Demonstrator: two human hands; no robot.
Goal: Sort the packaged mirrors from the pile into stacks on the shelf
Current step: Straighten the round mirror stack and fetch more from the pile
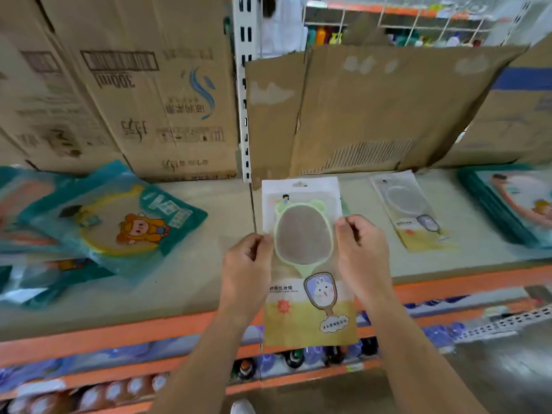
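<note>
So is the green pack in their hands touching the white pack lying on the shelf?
Apart. The head view shows bare shelf between the held green pack and the white pack lying to its right.

Green-framed packaged mirror (303,243) above shelf (206,279) front; teal pile (104,225) at left.

Head cam, wide-angle, faces forward-down onto shelf (209,279), close range.
</note>
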